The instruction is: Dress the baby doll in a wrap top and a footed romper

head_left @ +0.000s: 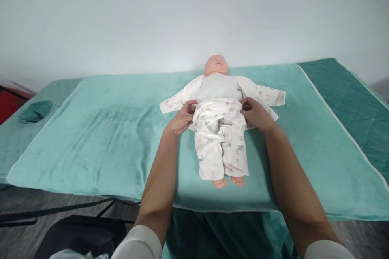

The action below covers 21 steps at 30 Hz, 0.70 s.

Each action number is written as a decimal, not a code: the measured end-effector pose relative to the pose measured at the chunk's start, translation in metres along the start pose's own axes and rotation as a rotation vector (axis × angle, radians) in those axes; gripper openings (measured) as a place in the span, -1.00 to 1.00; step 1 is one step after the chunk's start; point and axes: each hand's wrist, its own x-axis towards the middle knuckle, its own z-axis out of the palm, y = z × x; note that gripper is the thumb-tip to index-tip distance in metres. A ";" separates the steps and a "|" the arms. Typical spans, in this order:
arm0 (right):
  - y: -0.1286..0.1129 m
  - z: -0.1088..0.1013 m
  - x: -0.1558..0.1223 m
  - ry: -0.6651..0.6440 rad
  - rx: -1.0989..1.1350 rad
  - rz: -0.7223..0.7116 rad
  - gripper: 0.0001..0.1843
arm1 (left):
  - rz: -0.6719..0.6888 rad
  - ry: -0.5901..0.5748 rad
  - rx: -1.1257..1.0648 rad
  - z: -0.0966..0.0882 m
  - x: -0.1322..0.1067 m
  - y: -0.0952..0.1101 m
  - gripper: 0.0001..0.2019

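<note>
A baby doll (216,65) lies on its back on the green sheet, head toward the wall and bare feet toward me. It wears patterned white baby trousers (209,141) and a white long-sleeved top (267,96) spread open over a plain white layer (216,86). My left hand (183,117) grips the trousers' waistband at the doll's hip, fingers bent in. On the other side, my right hand (257,114) pinches the same waistband, its fingertips partly hidden by the cloth. The trouser legs reach down to the doll's feet.
A light green sheet (115,137) covers the long bed, over a darker green cover (358,89) at the right. The white wall (188,16) stands right behind. Below the bed's front edge at left is a black chair (82,234); something red (10,103) shows far left.
</note>
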 end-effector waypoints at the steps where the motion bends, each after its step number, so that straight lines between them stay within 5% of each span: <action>1: 0.000 0.002 0.000 0.024 0.005 -0.007 -0.71 | -0.010 -0.001 0.000 -0.001 0.000 0.000 -0.31; 11: 0.000 0.010 0.004 0.078 -0.033 -0.029 -0.72 | 0.015 -0.030 -0.020 0.003 -0.001 -0.006 -0.33; 17: 0.001 0.016 0.003 0.129 0.107 -0.041 -0.77 | 0.040 0.068 -0.078 0.007 0.002 -0.011 -0.37; 21: -0.002 0.012 -0.001 0.027 0.135 -0.035 -0.78 | 0.035 0.103 -0.138 0.008 0.001 -0.010 -0.36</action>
